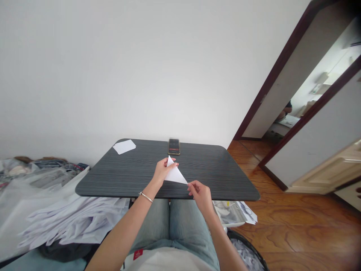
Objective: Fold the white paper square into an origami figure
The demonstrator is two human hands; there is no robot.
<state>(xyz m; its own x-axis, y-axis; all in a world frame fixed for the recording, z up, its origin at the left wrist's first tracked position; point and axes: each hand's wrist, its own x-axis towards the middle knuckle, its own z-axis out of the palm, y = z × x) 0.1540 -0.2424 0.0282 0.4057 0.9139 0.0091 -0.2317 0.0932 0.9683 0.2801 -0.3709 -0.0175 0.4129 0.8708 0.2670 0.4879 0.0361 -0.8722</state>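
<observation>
A white sheet of paper (175, 175), folded into a triangle, is held just over the front part of the dark wood-grain table (118, 177). My left hand (163, 169) grips its left side, thumb on top and fingers behind near the upper point. With fingers pinched, my right hand (199, 190) has hold of the triangle's right corner. Beyond my hands a phone (174, 146) rests near the table's back edge. White sheets of paper (125, 146) lie at the table's back left corner.
Left of the table are piled white papers (81, 218) and plastic bags (36, 192). Below its right side stand a white tray (229, 214) and a dark bin (248, 252) of paper scraps. A white wall is behind; through the doorway at right, part of a person (287, 109) shows.
</observation>
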